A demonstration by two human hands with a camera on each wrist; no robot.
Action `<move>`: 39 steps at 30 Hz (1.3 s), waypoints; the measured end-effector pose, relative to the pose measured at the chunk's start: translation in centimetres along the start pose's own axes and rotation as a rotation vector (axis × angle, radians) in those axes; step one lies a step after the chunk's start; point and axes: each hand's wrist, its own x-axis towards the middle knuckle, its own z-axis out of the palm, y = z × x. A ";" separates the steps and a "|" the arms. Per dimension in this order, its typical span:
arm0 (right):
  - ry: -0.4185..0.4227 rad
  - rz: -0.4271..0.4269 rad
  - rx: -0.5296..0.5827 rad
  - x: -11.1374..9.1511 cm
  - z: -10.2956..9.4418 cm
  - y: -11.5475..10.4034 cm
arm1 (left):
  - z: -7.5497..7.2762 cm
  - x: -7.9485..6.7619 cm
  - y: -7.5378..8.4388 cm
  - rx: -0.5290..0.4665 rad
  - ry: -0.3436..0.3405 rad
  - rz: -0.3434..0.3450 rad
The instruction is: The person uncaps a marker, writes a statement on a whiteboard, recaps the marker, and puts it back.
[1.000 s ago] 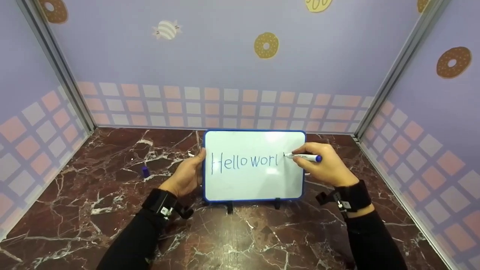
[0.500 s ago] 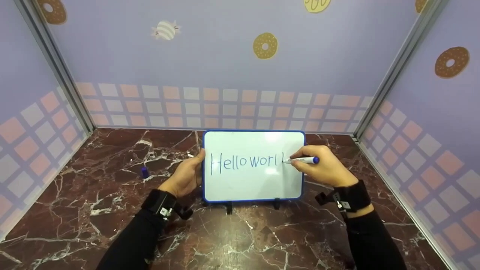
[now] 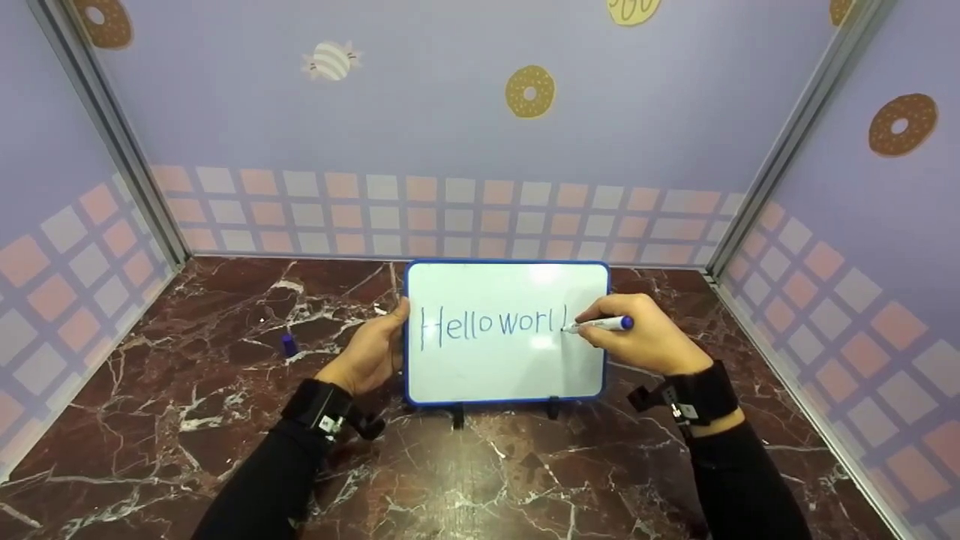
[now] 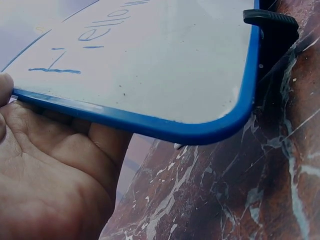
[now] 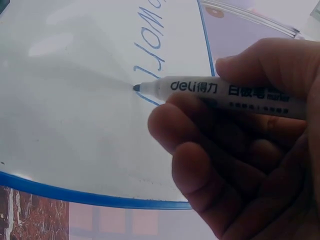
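Observation:
A small whiteboard (image 3: 487, 375) with a blue frame stands tilted back on black feet, bearing the blue handwriting "Hello worl" plus one more stroke at the right. My left hand (image 3: 371, 349) grips its left edge, thumb at the front and fingers behind, as the left wrist view shows of the blue frame (image 4: 150, 127). Between thumb and fingers, my right hand (image 3: 649, 334) pinches a white whiteboard marker (image 3: 604, 324) with a blue end. In the right wrist view the marker (image 5: 195, 86) has its dark tip at the lower end of the last stroke, apparently touching the board.
A blue marker cap (image 3: 289, 344) lies on the dark red marbled table (image 3: 480, 480), left of the left hand. Black feet (image 3: 459, 415) jut out under the board. Patterned walls (image 3: 420, 112) enclose the table at the back and both sides.
The right hand has moved the marker downward, then slightly left, leaving a new blue vertical stroke after "worl". The left hand keeps its grip on the board's edge.

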 end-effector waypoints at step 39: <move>0.059 -0.001 0.004 -0.1 -0.3 0.1 | -0.1 -0.1 0.2 0.001 -0.034 0.005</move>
